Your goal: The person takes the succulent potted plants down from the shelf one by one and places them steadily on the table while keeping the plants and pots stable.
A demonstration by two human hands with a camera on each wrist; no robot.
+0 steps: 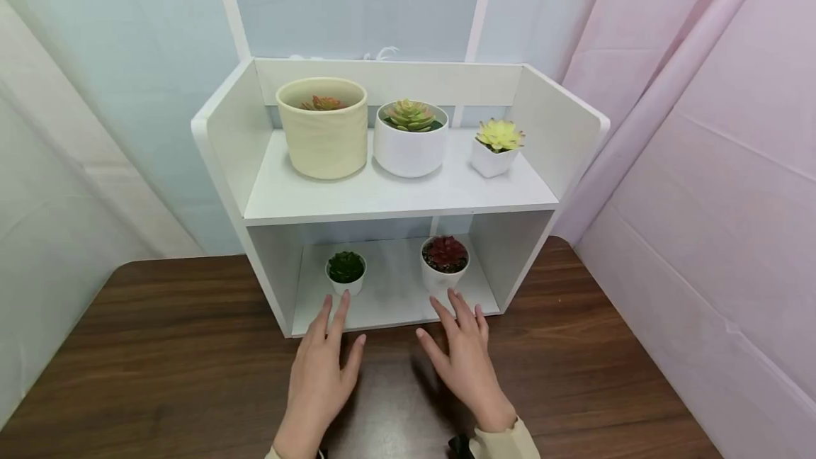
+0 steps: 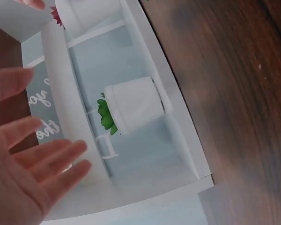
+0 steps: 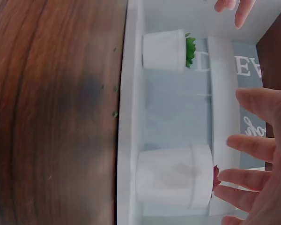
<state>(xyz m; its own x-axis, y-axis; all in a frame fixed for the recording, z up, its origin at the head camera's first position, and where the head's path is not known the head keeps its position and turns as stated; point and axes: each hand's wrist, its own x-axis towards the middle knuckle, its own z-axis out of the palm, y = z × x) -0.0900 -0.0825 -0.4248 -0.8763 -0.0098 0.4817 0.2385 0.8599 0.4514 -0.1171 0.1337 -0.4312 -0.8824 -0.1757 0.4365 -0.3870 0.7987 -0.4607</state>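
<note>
My left hand (image 1: pixel 321 372) is held with fingers spread in front of the lower shelf, nearest the small white pot with a dark green succulent (image 1: pixel 346 271). To its right, my right hand (image 1: pixel 464 355) also has spread fingers, its fingertips overlapping the base of the white pot with a dark red succulent (image 1: pixel 444 264) in the head view. Neither hand holds anything. Both wrist views show the pots, the green one (image 2: pixel 133 103) and the red one (image 3: pixel 173 178), standing apart from the fingers.
A white two-tier shelf (image 1: pixel 395 204) stands on the dark wooden table (image 1: pixel 159 331). On its upper tier are a large cream pot (image 1: pixel 325 140), a round white pot (image 1: pixel 410 151) and a small square pot with a yellow succulent (image 1: pixel 494 160). Tiny green bits (image 3: pixel 115 114) lie before the shelf.
</note>
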